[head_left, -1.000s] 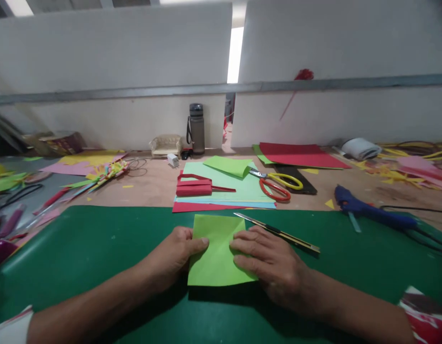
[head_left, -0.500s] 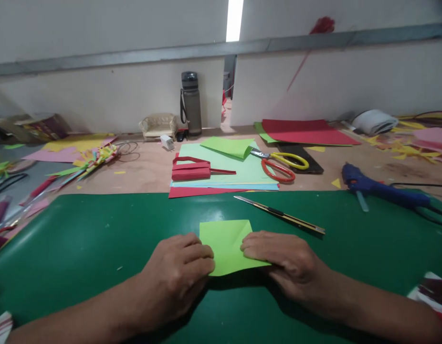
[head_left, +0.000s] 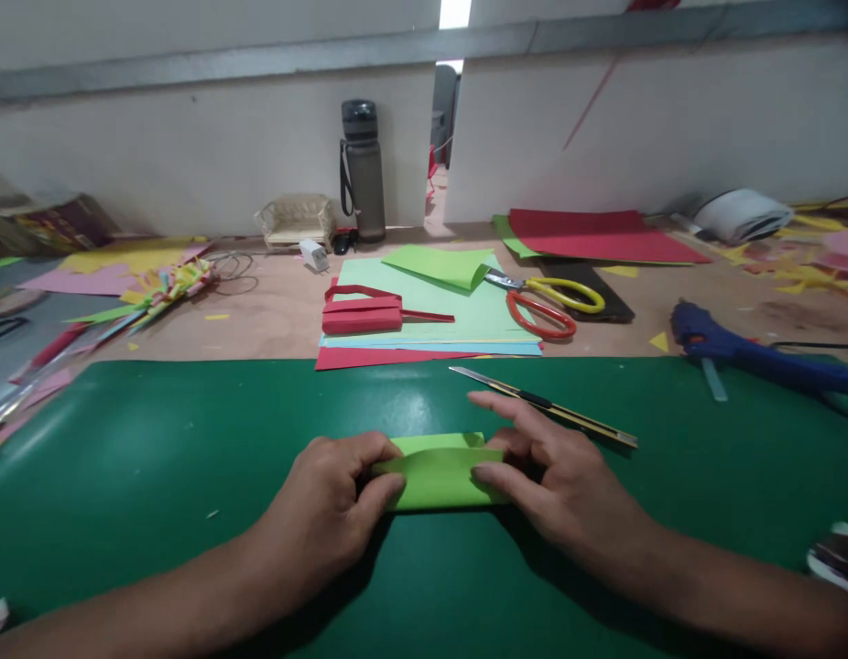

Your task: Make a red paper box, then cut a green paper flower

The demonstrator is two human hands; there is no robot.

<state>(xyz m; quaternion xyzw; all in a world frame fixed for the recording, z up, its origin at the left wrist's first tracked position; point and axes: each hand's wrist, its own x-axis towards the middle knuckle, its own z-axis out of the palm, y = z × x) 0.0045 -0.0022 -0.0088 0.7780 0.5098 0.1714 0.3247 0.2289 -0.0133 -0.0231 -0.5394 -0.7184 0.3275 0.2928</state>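
A light green sheet of paper (head_left: 441,480) lies on the green mat (head_left: 259,412), its near part bent up and over toward the far edge. My left hand (head_left: 348,490) pinches the left end of the fold between thumb and fingers. At the right end, my right hand (head_left: 544,462) grips the paper with its thumb in front, while its index finger stretches out above. Just beyond the right hand lies a utility knife (head_left: 548,405), its blade pointing left.
Behind the mat are stacked coloured sheets (head_left: 493,316), a folded red paper piece (head_left: 362,314) and scissors (head_left: 544,307). A blue glue gun (head_left: 754,348) lies at right. A dark bottle (head_left: 364,174) stands by the wall, beside a small woven sofa (head_left: 297,222).
The green paper, flat before with both hands on top of it, is now folded over from the near side. Both hands have turned so their thumbs face the fold. The view has tilted down slightly.
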